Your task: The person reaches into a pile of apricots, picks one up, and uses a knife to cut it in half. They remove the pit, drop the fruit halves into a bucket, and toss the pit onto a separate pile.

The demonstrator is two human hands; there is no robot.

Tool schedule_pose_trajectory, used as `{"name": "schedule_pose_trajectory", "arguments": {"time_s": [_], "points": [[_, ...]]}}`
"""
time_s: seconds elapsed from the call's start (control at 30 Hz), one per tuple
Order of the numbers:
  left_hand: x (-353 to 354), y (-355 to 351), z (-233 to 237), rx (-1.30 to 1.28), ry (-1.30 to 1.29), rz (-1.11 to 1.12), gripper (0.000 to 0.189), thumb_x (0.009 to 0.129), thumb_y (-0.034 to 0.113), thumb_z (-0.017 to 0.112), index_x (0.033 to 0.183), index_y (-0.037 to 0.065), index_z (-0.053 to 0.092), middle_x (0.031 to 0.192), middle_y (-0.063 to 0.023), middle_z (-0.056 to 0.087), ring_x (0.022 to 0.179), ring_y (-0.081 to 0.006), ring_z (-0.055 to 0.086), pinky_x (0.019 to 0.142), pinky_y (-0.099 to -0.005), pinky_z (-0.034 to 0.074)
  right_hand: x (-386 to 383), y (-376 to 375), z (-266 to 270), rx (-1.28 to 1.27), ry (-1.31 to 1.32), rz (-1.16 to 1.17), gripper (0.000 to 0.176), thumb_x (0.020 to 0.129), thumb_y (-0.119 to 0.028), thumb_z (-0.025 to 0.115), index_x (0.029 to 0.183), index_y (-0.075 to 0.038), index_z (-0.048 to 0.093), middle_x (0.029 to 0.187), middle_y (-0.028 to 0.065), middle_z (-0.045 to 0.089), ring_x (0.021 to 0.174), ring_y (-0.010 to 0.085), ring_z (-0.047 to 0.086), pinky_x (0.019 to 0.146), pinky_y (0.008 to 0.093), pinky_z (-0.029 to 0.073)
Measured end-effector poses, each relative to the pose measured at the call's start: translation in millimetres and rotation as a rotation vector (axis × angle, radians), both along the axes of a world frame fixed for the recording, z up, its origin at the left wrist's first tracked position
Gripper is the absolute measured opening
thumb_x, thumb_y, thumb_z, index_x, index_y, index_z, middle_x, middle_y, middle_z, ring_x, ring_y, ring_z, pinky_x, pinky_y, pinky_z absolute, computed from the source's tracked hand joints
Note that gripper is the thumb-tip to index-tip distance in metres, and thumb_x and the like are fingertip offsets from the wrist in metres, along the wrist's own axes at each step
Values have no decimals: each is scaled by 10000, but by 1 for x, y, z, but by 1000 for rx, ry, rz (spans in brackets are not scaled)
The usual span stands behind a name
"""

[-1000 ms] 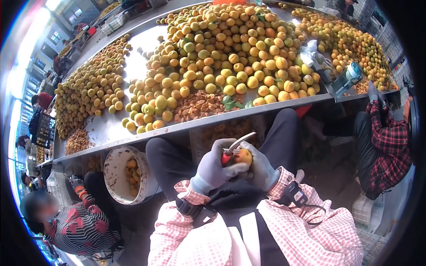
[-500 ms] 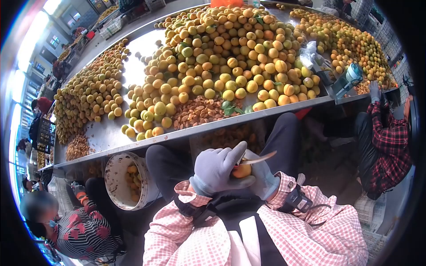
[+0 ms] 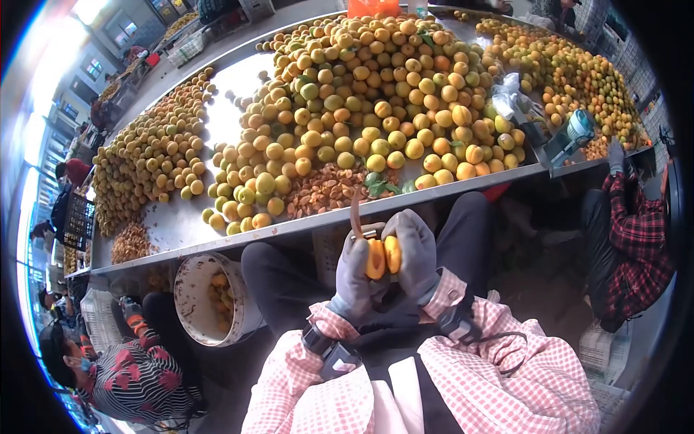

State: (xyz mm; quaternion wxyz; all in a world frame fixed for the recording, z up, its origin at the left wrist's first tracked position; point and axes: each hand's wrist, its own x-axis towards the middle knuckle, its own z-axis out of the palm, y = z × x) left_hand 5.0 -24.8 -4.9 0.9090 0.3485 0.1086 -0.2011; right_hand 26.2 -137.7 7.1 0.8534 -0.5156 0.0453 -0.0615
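Note:
A cut apricot is parted into two halves between my gloved hands, over my lap. My left hand (image 3: 352, 278) is closed around one apricot half (image 3: 376, 260), whose cut orange face shows a darker hollow. A knife (image 3: 356, 217) with a thin curved blade also sticks up from this hand, past the thumb. My right hand (image 3: 416, 253) grips the other half (image 3: 392, 253), close beside the first. The palms and lower fingers are hidden. Just beyond the hands, a heap of brown apricot pits (image 3: 325, 189) lies at the table edge, below the piled whole apricots (image 3: 347, 94).
A metal table (image 3: 173, 224) spans the front. At my left knee stands a white bucket (image 3: 189, 304) holding apricot pieces. One person (image 3: 137, 362) sits at the left, another (image 3: 640, 239) at the right. A blue-lidded bottle (image 3: 575, 134) stands on the table's right.
The apricot has gone from one piece to two separated halves. Both hands have turned upward and moved slightly apart. The knife blade has swung from pointing right to pointing up.

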Motion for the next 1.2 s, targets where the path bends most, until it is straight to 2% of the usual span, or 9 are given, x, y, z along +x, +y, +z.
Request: {"name": "schedule_pose_trajectory", "arguments": {"time_s": [0.13, 0.33, 0.43, 0.6, 0.73, 0.93, 1.03, 1.07, 1.2], "points": [[8, 9, 4, -287, -70, -174, 549, 934, 567, 457, 1224, 103, 504, 624, 7, 473, 362, -59, 325, 343, -189, 279, 6, -27, -8, 452, 322, 399, 275, 1016, -220, 404, 839, -58, 538, 712, 17, 538, 665, 90, 510, 614, 225, 440], [9, 23, 2, -161, -50, -230, 554, 946, 549, 449, 1269, 101, 490, 608, 3, 473, 369, -62, 355, 347, -201, 298, 17, -39, -53, -728, 368, 633, 406, 988, -382, 491, 1125, -7, 563, 938, 41, 616, 816, 90, 577, 740, 227, 472], [8, 29, -11, -73, -104, -228, 510, 967, 471, 472, 1303, 88, 470, 728, -11, 558, 456, -71, 466, 427, -201, 395, -1, -30, -6, 244, 67, 729, 544, 936, -410, 572, 1292, -7, 491, 1165, 32, 578, 1060, 82, 522, 965, 230, 380], [7, 17, -17, 293, -233, -60, 436, 974, 250, 528, 1340, 26, 447, 1098, -61, 593, 884, -90, 600, 793, -206, 477, -33, -11, -30, 152, 286, 458, 393, 875, -177, 696, 1204, -32, 539, 1098, 35, 600, 1011, 90, 547, 886, 234, 444], [12, 33, 9, 512, -204, 84, 331, 953, 124, 530, 1268, 22, 522, 592, 55, 473, 434, -34, 395, 410, -175, 322, -37, -28, -29, -465, -48, 270, 348, 836, -48, 636, 1172, -93, 554, 970, 40, 598, 879, 90, 571, 764, 232, 484], [7, 28, 26, 119, -247, -58, 329, 974, 200, 494, 1264, 44, 503, 491, 29, 381, 332, -80, 340, 307, -249, 268, -51, -36, -21, 342, 623, 938, 339, 889, -257, 626, 1155, -60, 555, 951, 74, 640, 708, 104, 596, 584, 217, 471], [1, 13, 36, 110, -85, -50, 136, 942, 126, 540, 847, 119, 443, 458, 61, 324, 319, -75, 324, 298, -252, 251, -66, -24, -20, 685, 866, 914, 397, 928, -349, 581, 1209, -70, 552, 1132, 76, 630, 971, 165, 629, 799, 293, 530], [10, 25, 1, -509, -157, -215, 244, 953, 77, 502, 1195, 69, 532, 514, 60, 375, 361, -74, 371, 338, -235, 280, -68, -29, -26, 775, 721, 1026, 394, 920, -330, 599, 1214, -73, 550, 1143, 69, 628, 1049, 179, 603, 943, 368, 483], [11, 26, 7, -348, -392, -250, 306, 948, 146, 530, 1244, 67, 515, 506, 27, 374, 346, -100, 342, 312, -272, 296, -72, -21, -30, 658, 790, 884, 335, 941, -349, 573, 1150, -87, 578, 1032, 31, 648, 906, 143, 615, 801, 281, 514]]}}
